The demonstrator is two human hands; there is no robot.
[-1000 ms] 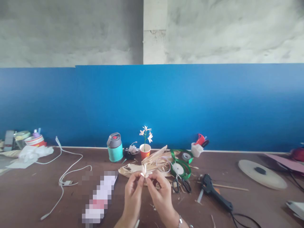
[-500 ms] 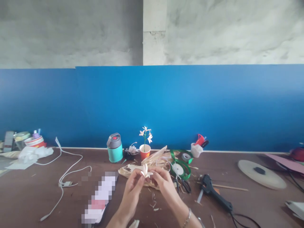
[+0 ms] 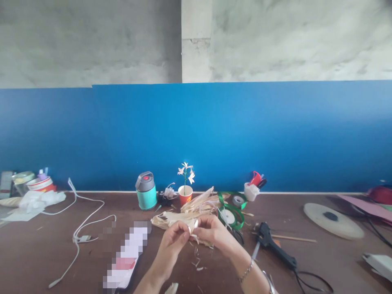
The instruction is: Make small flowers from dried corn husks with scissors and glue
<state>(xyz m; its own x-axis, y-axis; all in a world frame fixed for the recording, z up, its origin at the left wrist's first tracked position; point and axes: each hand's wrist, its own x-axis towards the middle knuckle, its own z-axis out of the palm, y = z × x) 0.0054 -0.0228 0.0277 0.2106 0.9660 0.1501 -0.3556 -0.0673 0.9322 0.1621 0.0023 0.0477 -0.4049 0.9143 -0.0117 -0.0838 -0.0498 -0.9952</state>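
Note:
Just above the table, a small white flower (image 3: 192, 225), apparently made of corn husk, is pinched between my two hands. My left hand (image 3: 172, 244) grips its near side with thumb and forefinger. From the other side my right hand (image 3: 217, 236), with a bracelet at the wrist, has its fingertips closed on the petals. My fingers cover much of the flower. Behind them lies a pile of dried corn husks (image 3: 167, 218). Scissors (image 3: 237, 236) lie partly hidden beside my right hand, near a roll of green ribbon (image 3: 240, 216).
A paper cup (image 3: 185, 199) at the back holds a finished-looking flower stem (image 3: 185, 179). To its left stands a teal flask (image 3: 146, 194). On the right are a black glue gun (image 3: 275, 247), a wooden stick and a round disc (image 3: 333, 222). White cables (image 3: 81, 222) and a pixelated flat object lie left.
My fingers have closed further over the flower, which was open with its petals spread upward before. My right hand has turned, with its wrist further right. The view has shifted slightly.

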